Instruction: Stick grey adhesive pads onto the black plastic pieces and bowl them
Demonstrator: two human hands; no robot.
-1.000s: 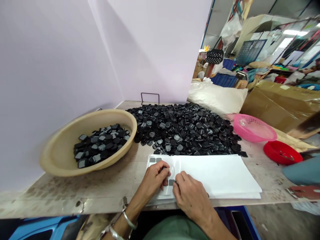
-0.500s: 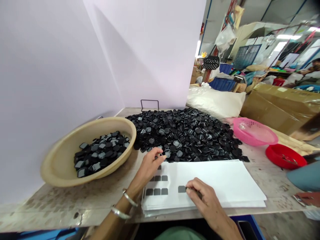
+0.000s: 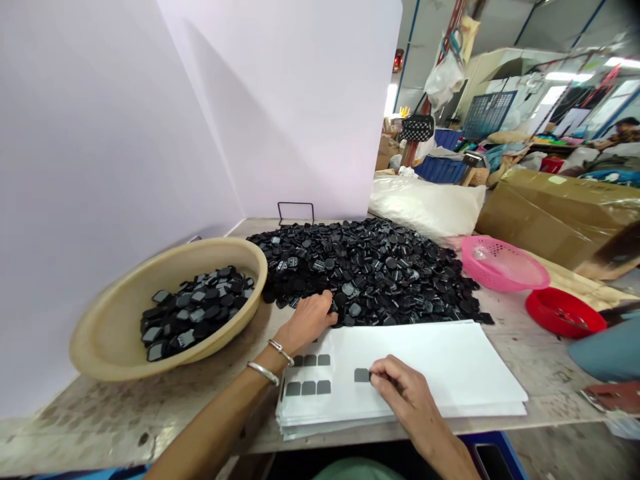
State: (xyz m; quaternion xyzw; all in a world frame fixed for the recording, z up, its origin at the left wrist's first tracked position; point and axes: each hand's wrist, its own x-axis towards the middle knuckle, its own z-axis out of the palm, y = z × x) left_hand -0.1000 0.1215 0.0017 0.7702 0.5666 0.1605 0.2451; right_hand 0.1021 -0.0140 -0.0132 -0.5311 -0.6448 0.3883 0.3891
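My right hand (image 3: pixel 403 387) is over a stack of white sheets (image 3: pixel 450 363), thumb and forefinger pinched on the right edge of a dark grey sticker (image 3: pixel 361 375) with rounded corners. At the front edge of a large heap of small black plastic pieces (image 3: pixel 385 267), my left hand (image 3: pixel 313 317) is curled, thumb and forefinger around a black plastic piece (image 3: pixel 333 307), which is partly hidden. Rows of similar grey stickers (image 3: pixel 309 387) show on the left of the top sheet, partly beneath my left hand.
A wide cream basin (image 3: pixel 103 337) with more black pieces stands left. At right are a pink perforated basket (image 3: pixel 505 270), a red bowl (image 3: pixel 563 320) and a blue-grey container (image 3: pixel 607 357). A cardboard box (image 3: pixel 555 213) lies beyond. White panels (image 3: pixel 300 120) enclose the back and left.
My left hand has turned over and reached slightly forward into the front of the heap. My right hand keeps its pinch on the sticker in nearly the same place. The view has shifted slightly.
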